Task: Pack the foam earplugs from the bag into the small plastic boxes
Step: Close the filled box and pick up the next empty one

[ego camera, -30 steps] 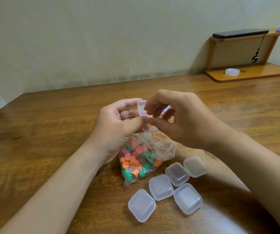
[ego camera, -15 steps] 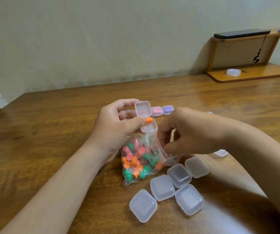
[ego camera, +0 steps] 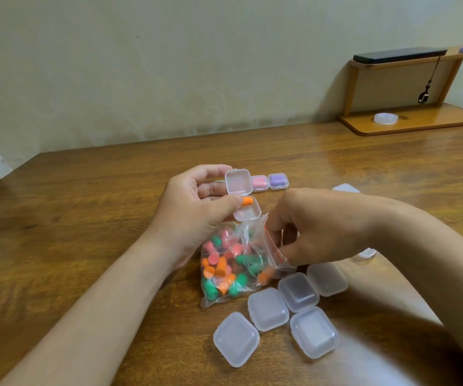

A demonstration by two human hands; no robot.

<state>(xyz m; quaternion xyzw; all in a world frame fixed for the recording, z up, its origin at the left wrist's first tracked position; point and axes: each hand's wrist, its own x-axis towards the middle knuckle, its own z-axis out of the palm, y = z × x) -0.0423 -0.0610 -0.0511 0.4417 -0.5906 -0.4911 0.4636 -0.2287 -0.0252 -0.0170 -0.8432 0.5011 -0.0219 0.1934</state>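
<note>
At frame centre the left hand (ego camera: 197, 215) grips an open hinged box (ego camera: 249, 214), its thumb pinning an orange earplug (ego camera: 247, 201) on the rim. The right hand (ego camera: 316, 229) pinches the red-striped mouth of the zip bag (ego camera: 233, 263) just below. The plug sits only half in (springy foam, likely to pop out and roll) if the thumb lifts. Tugging the bag could spill plugs among the empty boxes (ego camera: 266, 309) crowding lower centre. Bare table (ego camera: 85, 218) lies open at left.
</note>
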